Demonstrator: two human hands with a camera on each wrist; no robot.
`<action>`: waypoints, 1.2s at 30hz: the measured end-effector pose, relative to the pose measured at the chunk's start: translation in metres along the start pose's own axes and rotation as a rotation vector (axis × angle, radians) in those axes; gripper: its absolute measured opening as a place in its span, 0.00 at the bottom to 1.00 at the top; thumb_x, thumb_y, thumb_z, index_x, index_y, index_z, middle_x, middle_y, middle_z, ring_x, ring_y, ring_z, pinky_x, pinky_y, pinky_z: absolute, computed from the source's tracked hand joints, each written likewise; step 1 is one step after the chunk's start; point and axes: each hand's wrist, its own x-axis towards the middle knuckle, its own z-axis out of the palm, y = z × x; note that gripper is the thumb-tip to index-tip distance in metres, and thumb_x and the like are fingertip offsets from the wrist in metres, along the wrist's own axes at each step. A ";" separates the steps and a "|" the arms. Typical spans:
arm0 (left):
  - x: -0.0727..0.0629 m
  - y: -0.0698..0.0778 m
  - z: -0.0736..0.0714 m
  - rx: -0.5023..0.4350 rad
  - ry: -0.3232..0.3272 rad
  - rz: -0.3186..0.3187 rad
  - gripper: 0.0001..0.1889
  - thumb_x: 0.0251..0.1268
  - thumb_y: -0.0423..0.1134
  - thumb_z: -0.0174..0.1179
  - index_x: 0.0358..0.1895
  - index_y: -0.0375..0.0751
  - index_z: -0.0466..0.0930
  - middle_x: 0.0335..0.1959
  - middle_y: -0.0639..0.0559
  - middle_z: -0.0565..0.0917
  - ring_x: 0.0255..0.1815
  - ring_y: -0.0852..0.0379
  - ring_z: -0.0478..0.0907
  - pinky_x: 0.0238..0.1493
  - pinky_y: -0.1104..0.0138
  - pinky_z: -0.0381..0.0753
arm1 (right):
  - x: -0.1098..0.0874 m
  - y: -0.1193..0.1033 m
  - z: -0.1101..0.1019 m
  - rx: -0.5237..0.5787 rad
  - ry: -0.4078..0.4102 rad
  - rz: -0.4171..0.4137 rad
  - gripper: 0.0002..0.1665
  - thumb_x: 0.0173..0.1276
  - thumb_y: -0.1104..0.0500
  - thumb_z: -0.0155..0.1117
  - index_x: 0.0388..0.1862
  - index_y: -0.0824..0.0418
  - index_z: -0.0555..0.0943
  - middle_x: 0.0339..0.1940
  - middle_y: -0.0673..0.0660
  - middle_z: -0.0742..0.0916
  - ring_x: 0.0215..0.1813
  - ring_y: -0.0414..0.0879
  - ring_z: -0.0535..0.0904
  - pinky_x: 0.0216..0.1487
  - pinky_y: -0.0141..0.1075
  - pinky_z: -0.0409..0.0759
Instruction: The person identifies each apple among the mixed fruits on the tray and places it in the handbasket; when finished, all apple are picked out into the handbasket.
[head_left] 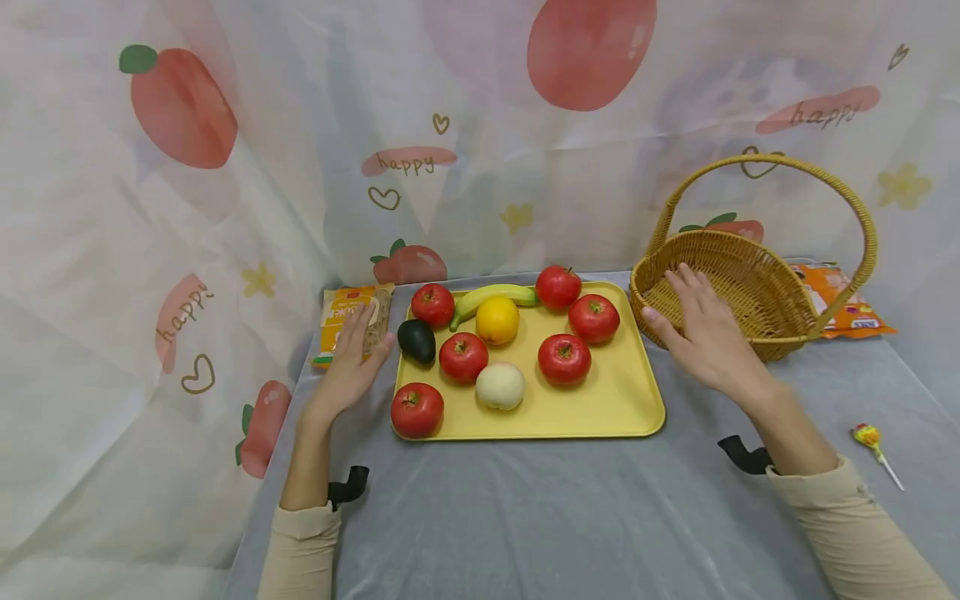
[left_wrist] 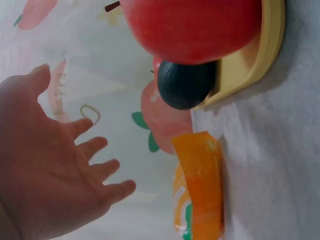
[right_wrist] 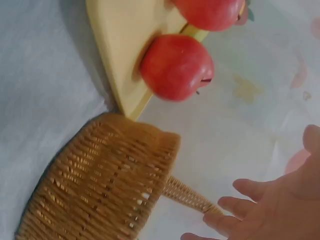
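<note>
Holds left hand (head_left: 347,375) with fingers straight and spread, near the printed yellow-orange packet (head_left: 333,325) at far left; holds right hand (head_left: 712,343) with fingers straight and slightly apart before the tan, woven wicker basket (head_left: 750,277) with arched handle (head_left: 776,157), far right, beside the yellow tray (head_left: 622,392).

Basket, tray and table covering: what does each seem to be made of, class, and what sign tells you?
Basket: probably wicker, lightly glossy; interlaced tan strands show. Tray: likely plastic, smooth and satiny, with a moulded-looking rounded rim. Table covering: soft-looking grey fabric, perhaps velvety, faintly creased.
</note>
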 end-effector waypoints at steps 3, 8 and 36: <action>0.001 -0.002 0.005 -0.104 0.010 0.025 0.40 0.81 0.63 0.45 0.87 0.60 0.40 0.87 0.47 0.43 0.86 0.43 0.40 0.80 0.36 0.44 | -0.001 -0.005 0.003 0.040 -0.012 -0.011 0.49 0.83 0.36 0.45 0.87 0.62 0.44 0.88 0.65 0.44 0.86 0.62 0.31 0.79 0.70 0.35; -0.010 0.013 0.009 -0.254 -0.018 0.004 0.37 0.85 0.52 0.45 0.87 0.48 0.41 0.86 0.42 0.45 0.85 0.39 0.44 0.81 0.38 0.44 | -0.001 -0.016 0.010 0.081 -0.059 -0.020 0.49 0.83 0.37 0.47 0.87 0.62 0.45 0.88 0.64 0.45 0.86 0.64 0.32 0.79 0.70 0.38; -0.005 -0.006 0.035 -0.740 0.222 -0.310 0.35 0.84 0.53 0.44 0.85 0.42 0.49 0.84 0.43 0.56 0.81 0.45 0.57 0.81 0.48 0.56 | 0.010 -0.047 0.052 0.599 -0.144 0.091 0.42 0.85 0.37 0.38 0.77 0.70 0.67 0.74 0.71 0.74 0.71 0.69 0.73 0.63 0.61 0.79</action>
